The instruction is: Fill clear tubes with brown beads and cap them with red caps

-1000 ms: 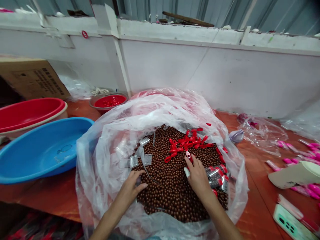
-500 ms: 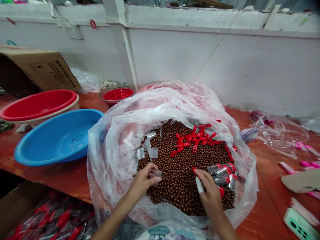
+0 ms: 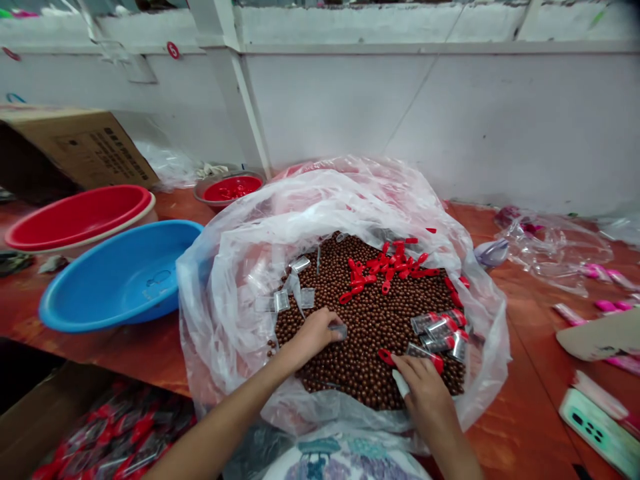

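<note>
Left hand (image 3: 315, 333) pinches a clear tube (image 3: 339, 330) over brown beads (image 3: 360, 333) (bagged); right hand (image 3: 425, 390) grips a red cap (image 3: 386, 357)

A red round sticker (image 3: 173, 50) on the white wall reads "5"

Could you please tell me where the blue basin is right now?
In the head view, the blue basin sits on the left of the table, just in front of the red basin and beside the big clear bag of brown beads.

A blue basin (image 3: 120, 280), red basin (image 3: 75, 217) and cardboard box (image 3: 85, 147) sit left on the table (image 3: 520, 413).
</note>
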`<state>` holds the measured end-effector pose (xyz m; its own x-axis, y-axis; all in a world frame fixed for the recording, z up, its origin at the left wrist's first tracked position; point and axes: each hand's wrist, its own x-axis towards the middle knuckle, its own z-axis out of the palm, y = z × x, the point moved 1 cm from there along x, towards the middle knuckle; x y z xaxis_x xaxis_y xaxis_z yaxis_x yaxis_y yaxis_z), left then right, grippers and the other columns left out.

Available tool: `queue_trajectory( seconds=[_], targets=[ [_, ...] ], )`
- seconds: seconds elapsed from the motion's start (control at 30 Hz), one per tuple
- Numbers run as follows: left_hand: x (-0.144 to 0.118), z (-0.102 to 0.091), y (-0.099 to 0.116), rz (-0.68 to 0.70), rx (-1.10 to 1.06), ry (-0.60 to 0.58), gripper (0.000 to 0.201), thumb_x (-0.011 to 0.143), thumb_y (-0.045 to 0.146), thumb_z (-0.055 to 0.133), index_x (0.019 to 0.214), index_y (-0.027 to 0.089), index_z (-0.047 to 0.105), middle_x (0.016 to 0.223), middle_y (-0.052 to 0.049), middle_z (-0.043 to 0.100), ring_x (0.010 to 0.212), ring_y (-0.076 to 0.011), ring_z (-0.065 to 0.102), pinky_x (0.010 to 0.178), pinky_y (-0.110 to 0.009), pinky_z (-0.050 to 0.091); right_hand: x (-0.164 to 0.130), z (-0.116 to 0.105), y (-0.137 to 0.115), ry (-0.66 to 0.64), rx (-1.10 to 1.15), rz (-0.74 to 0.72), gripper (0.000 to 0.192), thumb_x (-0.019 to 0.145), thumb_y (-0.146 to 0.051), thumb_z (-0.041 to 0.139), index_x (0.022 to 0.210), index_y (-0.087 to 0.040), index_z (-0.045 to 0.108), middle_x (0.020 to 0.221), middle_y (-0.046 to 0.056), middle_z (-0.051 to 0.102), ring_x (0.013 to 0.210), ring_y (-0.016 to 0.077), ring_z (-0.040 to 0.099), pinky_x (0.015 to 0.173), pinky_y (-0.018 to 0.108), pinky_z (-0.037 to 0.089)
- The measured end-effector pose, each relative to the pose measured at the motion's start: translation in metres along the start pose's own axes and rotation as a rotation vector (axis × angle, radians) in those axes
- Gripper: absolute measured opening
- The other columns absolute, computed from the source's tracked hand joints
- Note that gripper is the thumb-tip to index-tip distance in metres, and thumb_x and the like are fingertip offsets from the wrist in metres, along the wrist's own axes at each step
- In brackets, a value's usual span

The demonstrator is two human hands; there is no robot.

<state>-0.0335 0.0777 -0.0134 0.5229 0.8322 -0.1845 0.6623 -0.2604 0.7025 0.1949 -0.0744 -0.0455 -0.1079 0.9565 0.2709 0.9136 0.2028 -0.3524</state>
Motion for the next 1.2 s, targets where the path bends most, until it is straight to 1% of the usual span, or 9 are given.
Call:
queue_trajectory(
  seconds=[0.1,0.33,0.47,0.57,0.7,0.83,0.93,1.03,1.2],
  targets=[
    [0.012,0.009,0.001,0.014,-0.029,-0.032,0.027,0.065,0.025,0.065,0.090,0.017,0.069,0.092,-0.005,0.065,0.088,-0.0223,0.057,0.079,-0.030,0.039,0.002,-0.004,-0.003,0.007,0.026,0.003,0.070,0.058,0.002,0.037,0.122,-0.022,0.051,0.107,0.004,0.061,0.096,0.0209,0.054,0.090,0.036,0.043],
    [0.034,0.033,0.012,-0.081,-0.351,-0.188,0.027,0.060,0.021,0.066,0.086,0.014,0.070,0.082,-0.001,0.069,0.076,-0.0172,0.059,0.076,-0.027,0.042,0.001,-0.004,-0.006,-0.016,0.198,0.081,0.074,0.061,0.004,0.035,0.129,-0.024,0.044,0.114,0.004,0.059,0.101,0.0211,0.052,0.093,0.038,0.043],
    [0.038,0.048,0.021,-0.094,-0.453,-0.223,0.043,0.063,0.020,0.063,0.105,0.011,0.063,0.071,-0.001,0.063,0.061,-0.0131,0.056,0.064,-0.025,0.044,0.001,-0.003,-0.002,0.035,0.348,0.168,0.055,0.077,-0.005,0.040,0.127,-0.026,0.047,0.115,0.005,0.059,0.104,0.0222,0.053,0.093,0.041,0.042],
    [0.036,0.054,0.025,-0.053,-0.522,-0.164,0.043,0.067,0.019,0.059,0.110,0.015,0.059,0.067,0.002,0.056,0.055,-0.0093,0.051,0.059,-0.022,0.042,0.000,-0.004,0.000,0.117,0.508,0.343,0.045,0.084,-0.024,0.047,0.129,-0.025,0.045,0.123,0.007,0.054,0.111,0.0239,0.050,0.096,0.043,0.039],
    [0.029,0.051,0.021,-0.001,-0.613,0.070,0.024,0.067,0.023,0.062,0.090,0.016,0.061,0.074,0.001,0.056,0.065,-0.0103,0.051,0.062,-0.021,0.040,-0.002,-0.005,0.000,0.192,0.781,0.606,0.062,0.081,-0.037,0.054,0.137,-0.027,0.029,0.126,0.007,0.051,0.107,0.0226,0.054,0.092,0.039,0.044],
    [0.023,0.042,0.009,-0.071,-0.656,0.208,0.030,0.065,0.022,0.064,0.094,0.017,0.057,0.076,0.002,0.056,0.065,-0.0103,0.052,0.064,-0.022,0.041,0.000,-0.007,-0.003,0.232,0.966,0.720,0.066,0.079,-0.040,0.056,0.137,-0.030,0.027,0.125,0.005,0.051,0.100,0.0201,0.057,0.085,0.035,0.049],
    [0.022,0.042,0.006,-0.100,-0.566,0.184,0.032,0.064,0.020,0.063,0.096,0.017,0.060,0.071,0.003,0.054,0.060,-0.0095,0.050,0.061,-0.021,0.039,0.003,-0.009,-0.005,0.228,1.039,0.759,0.066,0.078,-0.041,0.058,0.136,-0.031,0.029,0.125,0.005,0.050,0.096,0.0187,0.058,0.082,0.032,0.050],
    [0.026,0.049,0.010,-0.123,-0.520,0.143,0.023,0.062,0.018,0.064,0.085,0.016,0.064,0.066,0.002,0.056,0.059,-0.0101,0.050,0.060,-0.021,0.039,0.005,-0.011,-0.008,0.233,1.069,0.770,0.066,0.076,-0.040,0.060,0.135,-0.031,0.033,0.127,0.005,0.049,0.096,0.0193,0.058,0.078,0.031,0.052],
    [0.036,0.062,0.021,-0.256,-0.759,-0.002,0.021,0.060,0.015,0.066,0.081,0.014,0.063,0.063,0.002,0.059,0.057,-0.0112,0.053,0.057,-0.023,0.043,0.002,-0.010,-0.007,0.261,1.075,0.785,0.065,0.075,-0.040,0.061,0.134,-0.030,0.036,0.129,0.005,0.048,0.097,0.0201,0.058,0.079,0.033,0.051]
  ],
)
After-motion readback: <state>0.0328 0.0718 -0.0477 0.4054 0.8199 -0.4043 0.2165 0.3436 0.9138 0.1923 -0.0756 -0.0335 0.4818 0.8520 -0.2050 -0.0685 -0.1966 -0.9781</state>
